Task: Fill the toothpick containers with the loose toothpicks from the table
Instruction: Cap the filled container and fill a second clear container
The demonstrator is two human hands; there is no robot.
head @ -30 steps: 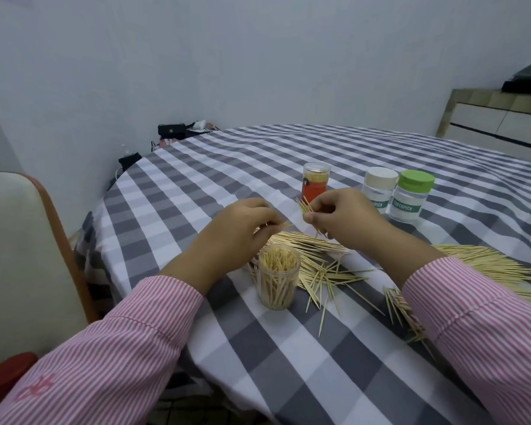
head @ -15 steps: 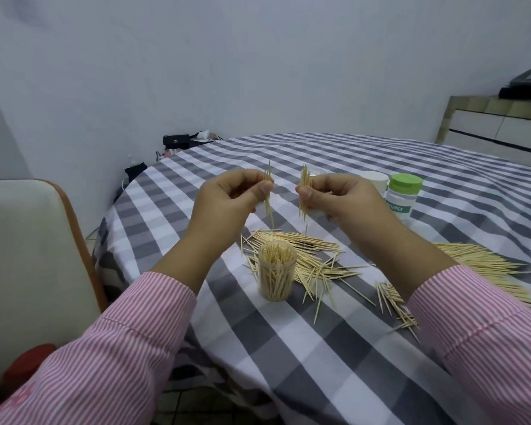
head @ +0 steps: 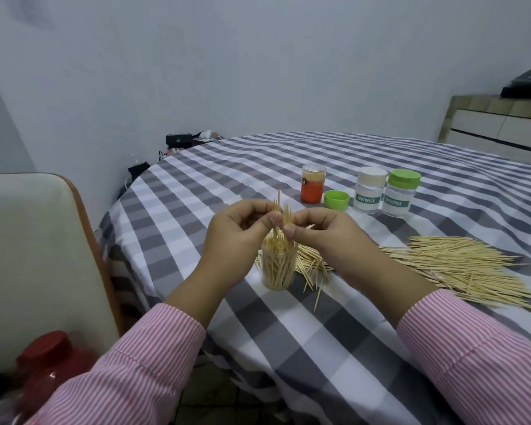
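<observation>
1. We start at the far left; a cream chair back stands beside the table, and a red-capped bottle sits low in the corner.
2. Now the left hand; its thumb and fingers are curled and pinching a small bunch of toothpicks, held upright right above the clear container.
3. That clear container stands open on the checked tablecloth, already crammed with upright toothpicks; more lie scattered just behind and right of it.
4. The right hand meets the left at the fingertips; it too is curled, pinching the same upright bunch from the other side.
5. Further back we see an orange container, then a loose green lid lying just beside it; next come a white-capped container and a green-capped container, the two touching or nearly so.
6. Out right, a big heap of loose toothpicks sprawls across the cloth, well apart from the clear container.
</observation>
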